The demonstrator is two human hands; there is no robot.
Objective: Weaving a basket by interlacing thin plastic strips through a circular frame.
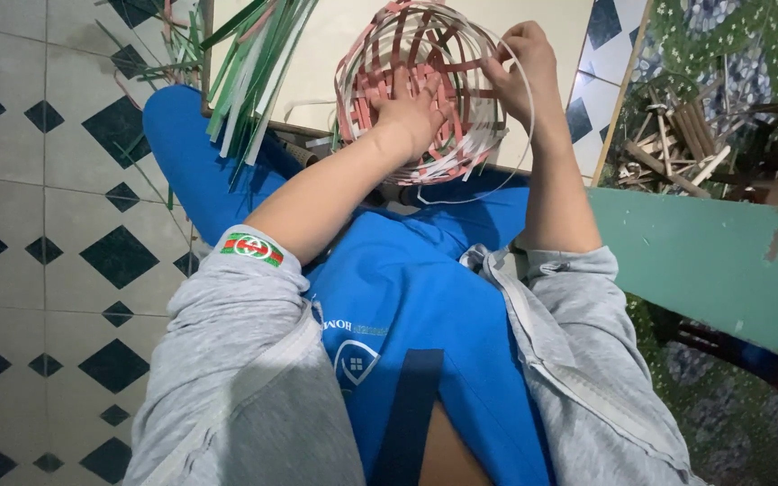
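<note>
Two hands: both of yours are on the woven basket [420,85], which sits on your lap against the edge of a pale board [335,54].
Left hand [414,115]: pressed into the open weave from the near side, fingers curled among the red and white strips; whether they pinch one strip cannot be told.
Right hand [522,67]: closed at the far rim, fingers pinched together on a thin white strip [520,148] that loops out and down past your wrist.
Weight: judged very light, a shell of flat bands with gaps between.
Stiffness: springy rather than rigid; the wall will likely give under a squeeze.
Surface: the strips look smooth and may slide over one another.
Where to hold: at crossings or along the rim, not on a single loose band.
Nearby: green and white strips [249,72] fan out over your blue knee [182,144]; tiled floor [38,225] lies to the left.
</note>
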